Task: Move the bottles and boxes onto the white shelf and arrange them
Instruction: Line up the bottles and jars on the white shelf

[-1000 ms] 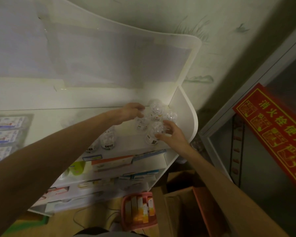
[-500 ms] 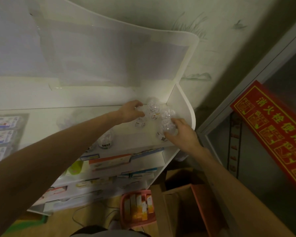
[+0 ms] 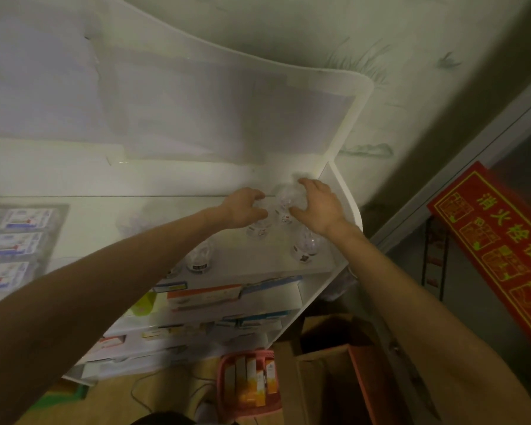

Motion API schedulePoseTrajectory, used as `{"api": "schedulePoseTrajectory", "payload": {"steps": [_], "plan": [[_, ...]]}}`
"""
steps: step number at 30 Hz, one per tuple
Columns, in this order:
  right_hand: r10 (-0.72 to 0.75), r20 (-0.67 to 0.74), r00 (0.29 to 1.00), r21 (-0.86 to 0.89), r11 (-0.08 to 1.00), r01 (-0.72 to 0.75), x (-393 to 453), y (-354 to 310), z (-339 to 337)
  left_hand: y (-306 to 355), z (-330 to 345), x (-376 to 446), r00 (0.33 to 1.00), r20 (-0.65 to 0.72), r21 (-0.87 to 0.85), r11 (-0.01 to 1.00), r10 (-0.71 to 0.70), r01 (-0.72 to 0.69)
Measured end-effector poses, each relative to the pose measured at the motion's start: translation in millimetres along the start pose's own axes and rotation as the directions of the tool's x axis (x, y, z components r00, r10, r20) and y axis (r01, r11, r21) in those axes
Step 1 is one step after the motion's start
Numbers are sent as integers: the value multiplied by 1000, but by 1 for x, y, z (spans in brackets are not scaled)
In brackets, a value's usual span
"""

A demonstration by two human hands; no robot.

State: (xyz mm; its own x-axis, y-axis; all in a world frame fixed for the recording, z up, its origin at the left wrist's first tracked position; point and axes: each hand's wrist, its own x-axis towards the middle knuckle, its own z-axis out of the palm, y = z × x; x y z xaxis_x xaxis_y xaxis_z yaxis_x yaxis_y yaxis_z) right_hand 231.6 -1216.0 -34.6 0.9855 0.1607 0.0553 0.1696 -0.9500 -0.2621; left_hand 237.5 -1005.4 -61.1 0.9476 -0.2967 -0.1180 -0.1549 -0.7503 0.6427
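**Both hands at the clear bottles on the top tier of the white shelf**

The person reaches up to the right rear corner of the white shelf (image 3: 345, 207), where small clear bottles stand in a loose group. The left hand (image 3: 242, 208) curls around one bottle (image 3: 259, 230) from the left; the right hand (image 3: 318, 207) drapes over the rear bottles (image 3: 288, 199) from above and the right, fingers bent about them. Whether either hand actually clamps a bottle or only steadies it cannot be told. Two further bottles stand free nearer the front edge: one (image 3: 305, 246) below the right wrist, one (image 3: 200, 256) to the left. Flat boxes (image 3: 203, 294) fill the tiers below, and an orange basket (image 3: 249, 384) of cartons sits on the floor.

The bottles look light, rigid and smooth-walled, probably slippery and easily toppled when crowded. The labelled lower body seems the surest place to grip, taking one bottle at a time.
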Motion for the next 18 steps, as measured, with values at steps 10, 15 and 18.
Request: {"api": "schedulePoseTrajectory", "payload": {"steps": [10,15,18], "plan": [[51,85,995,-172,984,-36,35,-8,28,-17,-13,-4,998,12,24,997,-67,67],[-5,16,1000,100,995,3,-1,-18,0,-21,-17,1,994,-32,-39,994,-100,99],[-69,58,996,145,988,60,-26,-20,-7,-20,-17,5,990,-63,-103,987,-126,120]]}}
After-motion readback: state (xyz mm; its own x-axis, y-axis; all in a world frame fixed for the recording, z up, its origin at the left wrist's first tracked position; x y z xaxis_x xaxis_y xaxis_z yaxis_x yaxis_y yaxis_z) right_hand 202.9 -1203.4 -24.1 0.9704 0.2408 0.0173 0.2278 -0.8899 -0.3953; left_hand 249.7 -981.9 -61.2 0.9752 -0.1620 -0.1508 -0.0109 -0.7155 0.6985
